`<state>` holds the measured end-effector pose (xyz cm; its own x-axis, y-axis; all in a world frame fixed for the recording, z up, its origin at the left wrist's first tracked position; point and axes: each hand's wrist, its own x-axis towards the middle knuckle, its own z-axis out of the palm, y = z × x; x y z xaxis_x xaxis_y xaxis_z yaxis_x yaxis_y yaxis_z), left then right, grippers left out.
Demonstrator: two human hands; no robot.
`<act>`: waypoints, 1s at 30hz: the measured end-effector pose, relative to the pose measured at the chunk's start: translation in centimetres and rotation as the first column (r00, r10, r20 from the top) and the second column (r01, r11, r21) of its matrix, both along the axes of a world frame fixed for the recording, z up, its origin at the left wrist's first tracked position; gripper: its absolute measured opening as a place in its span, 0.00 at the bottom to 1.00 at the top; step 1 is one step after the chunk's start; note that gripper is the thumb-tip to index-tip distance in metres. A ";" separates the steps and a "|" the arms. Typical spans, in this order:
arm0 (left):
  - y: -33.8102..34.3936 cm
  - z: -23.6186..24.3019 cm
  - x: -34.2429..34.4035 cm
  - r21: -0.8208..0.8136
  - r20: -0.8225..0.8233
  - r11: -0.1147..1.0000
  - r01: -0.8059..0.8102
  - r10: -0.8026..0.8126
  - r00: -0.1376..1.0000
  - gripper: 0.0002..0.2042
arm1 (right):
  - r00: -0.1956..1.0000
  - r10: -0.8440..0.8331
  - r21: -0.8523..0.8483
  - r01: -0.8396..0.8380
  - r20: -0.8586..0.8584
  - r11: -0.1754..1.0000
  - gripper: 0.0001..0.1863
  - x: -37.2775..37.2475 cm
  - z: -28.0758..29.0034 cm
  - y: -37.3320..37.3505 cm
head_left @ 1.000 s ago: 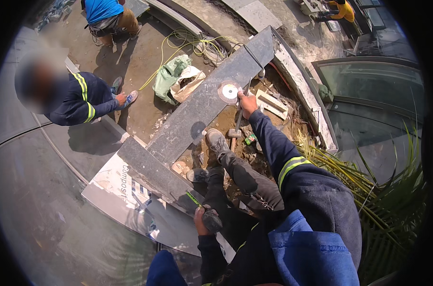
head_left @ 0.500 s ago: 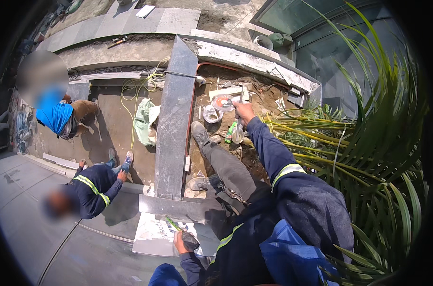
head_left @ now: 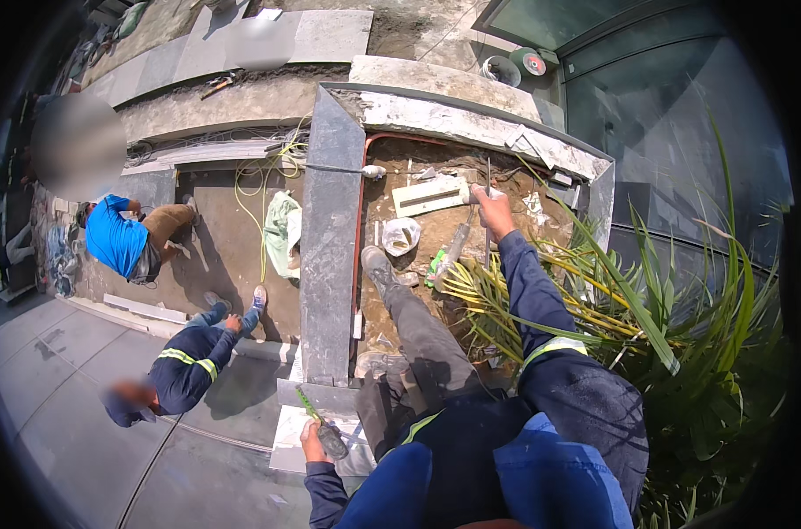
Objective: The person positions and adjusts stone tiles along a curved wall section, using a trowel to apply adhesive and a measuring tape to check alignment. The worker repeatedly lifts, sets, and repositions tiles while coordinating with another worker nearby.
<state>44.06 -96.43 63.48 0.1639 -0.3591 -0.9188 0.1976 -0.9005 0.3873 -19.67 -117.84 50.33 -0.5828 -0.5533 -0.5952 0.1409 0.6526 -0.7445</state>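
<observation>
My left hand (head_left: 313, 440) is closed around a dark tape measure (head_left: 332, 441), with a short length of its green blade (head_left: 309, 403) sticking out. My right hand (head_left: 494, 212) reaches over the dirt bed. Its fingers are closed on a thin, dark, straight object (head_left: 488, 175), seen nearly edge-on, whose kind I cannot make out. Beside that hand lies a long cream-coloured piece (head_left: 428, 196). Below this sits a white plastic container (head_left: 401, 236). A red disc with a dark rim (head_left: 531, 62) shows by the white bucket (head_left: 501, 70) near the glass wall; whether it rests there is unclear.
A grey stone slab edge (head_left: 328, 238) runs along the bed's left side. Palm fronds (head_left: 594, 300) crowd the right. Two people work at the left, one in a blue shirt (head_left: 118, 236), one in a dark reflective jacket (head_left: 187, 372). Yellow cable (head_left: 264, 189) and a pale green sack (head_left: 281, 234) lie between.
The orange-red disc has left my right hand, and a red disc now appears near the bucket. My view has shifted. The left hand still holds the tape measure.
</observation>
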 end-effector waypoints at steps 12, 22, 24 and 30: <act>5.9 -2.6 -3.7 -0.109 -0.059 0.935 -0.337 0.332 0.941 0.10 | 0.633 0.761 0.638 -0.529 -0.144 0.560 0.29 7.8 -3.9 10.1; 29.6 -12.7 -4.2 -0.275 -0.049 0.272 -0.922 0.954 0.296 0.08 | 0.064 0.983 0.228 -0.973 0.171 0.023 0.26 21.1 -0.7 14.3; 33.0 -15.6 -5.9 -0.176 -0.286 -0.030 -0.984 0.958 0.022 0.09 | -0.062 0.977 0.334 -0.934 0.203 -0.129 0.26 24.2 2.1 14.1; 34.9 -18.7 -6.9 -0.127 -0.573 -0.315 -0.941 0.797 -0.190 0.10 | -0.190 0.979 0.601 -0.775 0.075 -0.196 0.23 30.2 9.7 11.5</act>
